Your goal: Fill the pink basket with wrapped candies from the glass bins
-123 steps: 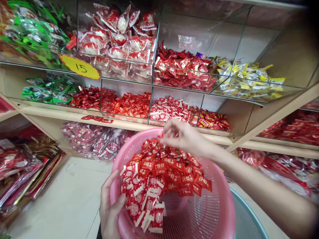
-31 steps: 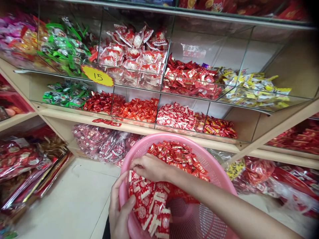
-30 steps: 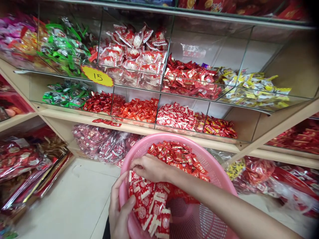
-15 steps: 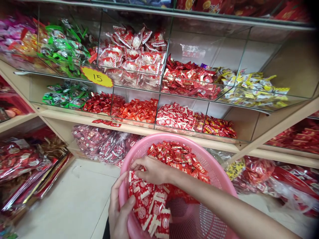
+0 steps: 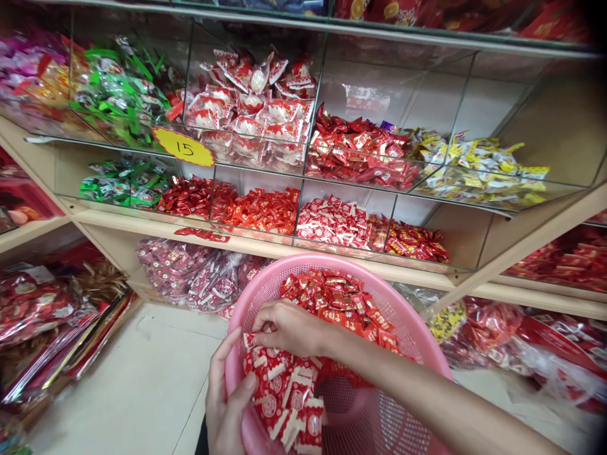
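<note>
A pink plastic basket with perforated walls is tilted in front of me. My left hand is closed around its left rim, thumb inside and fingers outside. Inside on the left lie red-and-white wrapped candies, and my right hand is over their upper end. Its fingers are curled together in a pinch at one red-and-white candy, though the fingertips are partly hidden. Shiny red wrapped candies are heaped at the back of the basket, behind my right forearm.
Glass-fronted shelf bins stand close behind the basket, full of wrapped candies. A yellow tag reads 15. Bagged candies lie under the shelf, and more bags are at the right. Pale floor tiles show at the left.
My right hand has shifted slightly right, and its fingers are curled a little more over the red-and-white candies. My left hand and the basket have barely moved.
</note>
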### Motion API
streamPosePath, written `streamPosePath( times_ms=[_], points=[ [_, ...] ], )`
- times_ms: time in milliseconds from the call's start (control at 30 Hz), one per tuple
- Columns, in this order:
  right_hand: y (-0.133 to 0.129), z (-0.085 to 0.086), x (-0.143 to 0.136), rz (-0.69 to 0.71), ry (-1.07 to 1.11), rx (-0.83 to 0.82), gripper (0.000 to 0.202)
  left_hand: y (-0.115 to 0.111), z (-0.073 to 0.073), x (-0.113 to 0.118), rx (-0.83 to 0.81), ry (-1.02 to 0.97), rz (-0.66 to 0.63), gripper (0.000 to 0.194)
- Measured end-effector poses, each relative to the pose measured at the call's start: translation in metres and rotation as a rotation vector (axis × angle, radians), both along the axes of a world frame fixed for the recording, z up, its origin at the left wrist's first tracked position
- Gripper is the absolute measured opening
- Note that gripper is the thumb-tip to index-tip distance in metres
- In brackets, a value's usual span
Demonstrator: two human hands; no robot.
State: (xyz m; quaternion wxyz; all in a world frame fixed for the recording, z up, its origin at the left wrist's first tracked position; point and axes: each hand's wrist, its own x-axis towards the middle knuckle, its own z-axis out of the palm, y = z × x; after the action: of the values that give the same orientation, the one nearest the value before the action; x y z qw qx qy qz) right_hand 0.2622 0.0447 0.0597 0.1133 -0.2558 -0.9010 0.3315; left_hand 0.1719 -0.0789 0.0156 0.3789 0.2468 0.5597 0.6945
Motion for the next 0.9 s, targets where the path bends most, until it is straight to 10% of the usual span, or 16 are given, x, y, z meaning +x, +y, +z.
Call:
streamPosePath(
  times_ms=[467,900],
  points=[
    [0.004,-0.011,-0.002,-0.261,0.264,-0.753,0.011,0.000,-0.001,0.000,0.002,-0.008,-0.002,0.053],
    [-0.018,0.014,0.029,-0.277,0.050,-0.037,0.011,-0.001,0.003,0.001,-0.005,-0.017,-0.007,0.052]
  ],
)
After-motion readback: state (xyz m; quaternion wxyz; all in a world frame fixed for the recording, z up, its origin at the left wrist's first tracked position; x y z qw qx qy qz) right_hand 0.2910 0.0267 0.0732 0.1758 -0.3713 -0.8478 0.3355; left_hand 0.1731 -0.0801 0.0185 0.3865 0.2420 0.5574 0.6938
